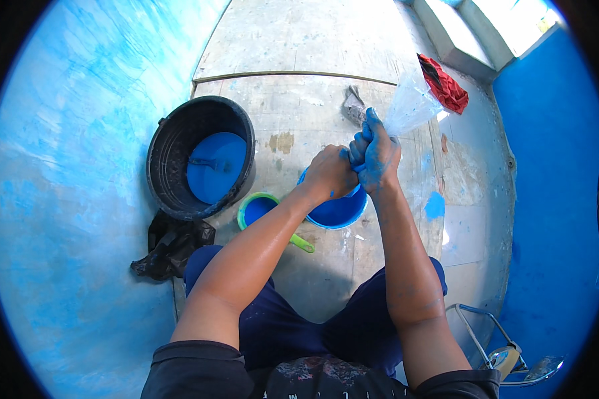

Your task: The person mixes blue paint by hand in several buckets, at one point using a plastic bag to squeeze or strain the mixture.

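Both my hands are together above a blue paint tub [339,214]. My right hand [378,149], smeared with blue paint, is closed round a clear plastic bag [414,103], whose loose part flares out up and to the right. Pressed against it, my left hand [331,174] is also closed, seemingly on the bag's lower end; the fingers partly hide what they grip. Blue paint fills the tub's bottom, and my left hand covers part of its rim. Left of the tub, a green dipper [242,211] holds blue paint, partly behind my left forearm.
A large black bucket [168,179] with light-blue liquid and a paint brush [209,163] stands at left. Near it lies a black plastic bag [173,249]. Farther off are a crumpled grey scrap [354,106] and a red bag [444,85]. A metal-framed chair [506,359] is lower right.
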The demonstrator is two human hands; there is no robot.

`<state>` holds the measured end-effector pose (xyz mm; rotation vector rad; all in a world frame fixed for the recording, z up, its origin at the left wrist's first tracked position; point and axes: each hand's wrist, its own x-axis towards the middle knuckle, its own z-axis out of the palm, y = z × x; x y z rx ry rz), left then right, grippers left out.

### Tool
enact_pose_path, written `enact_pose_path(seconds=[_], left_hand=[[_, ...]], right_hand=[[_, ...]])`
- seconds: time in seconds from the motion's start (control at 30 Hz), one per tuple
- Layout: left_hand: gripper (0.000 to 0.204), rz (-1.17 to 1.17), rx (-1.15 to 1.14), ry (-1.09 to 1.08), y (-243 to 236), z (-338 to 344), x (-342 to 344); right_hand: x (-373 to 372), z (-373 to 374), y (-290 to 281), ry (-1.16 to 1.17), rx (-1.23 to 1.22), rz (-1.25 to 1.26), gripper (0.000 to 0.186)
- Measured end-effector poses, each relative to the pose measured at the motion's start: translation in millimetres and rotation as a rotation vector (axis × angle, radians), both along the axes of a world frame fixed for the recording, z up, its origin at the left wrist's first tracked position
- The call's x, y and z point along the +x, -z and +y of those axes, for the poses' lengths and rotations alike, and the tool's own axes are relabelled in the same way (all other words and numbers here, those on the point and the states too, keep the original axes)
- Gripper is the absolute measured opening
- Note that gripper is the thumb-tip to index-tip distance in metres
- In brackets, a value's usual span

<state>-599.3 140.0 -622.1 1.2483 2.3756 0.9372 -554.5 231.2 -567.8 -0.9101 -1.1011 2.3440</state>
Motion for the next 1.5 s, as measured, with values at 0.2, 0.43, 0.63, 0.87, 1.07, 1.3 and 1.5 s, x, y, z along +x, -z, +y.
enact_pose_path(seconds=[0.2, 0.43, 0.63, 0.87, 1.07, 1.3, 1.5], left_hand=[[0.015, -0.077, -0.066, -0.034, -4.3, 3.7, 1.9], [0.016, 0.019, 0.046, -0.026, -4.2, -7.8, 1.0], [0.018, -0.151, 0.309, 0.059, -2.6, -5.9, -4.9], [0.012, -0.125, 0.308, 0.094, 2.8, -5.8, -0.1], [0.015, -0.172, 0.095, 0.076, 30.7, -8.5, -6.9], [0.011, -0.198, 0.173, 0.050, 41.4, -1.8, -3.8], [0.009, -0.238, 0.188, 0.023, 40.2, -3.4, -1.7]], right_hand=[[3.5, 9.5, 3.3, -0.081, -0.005, 0.024, 0.049], [7.9, 18.0, 3.2, -0.177, 0.036, 0.135, 0.058], [10.6, 22.0, -0.2, -0.191, -0.080, 0.179, 0.053], [5.1, 12.9, 4.9, -0.118, -0.104, 0.124, 0.052], [-1.1, -1.8, 12.1, -0.156, -0.113, 0.086, 0.053], [1.2, 5.1, 13.1, -0.126, -0.125, 0.113, 0.051], [2.4, 1.7, 12.1, -0.103, -0.108, 0.077, 0.047]])
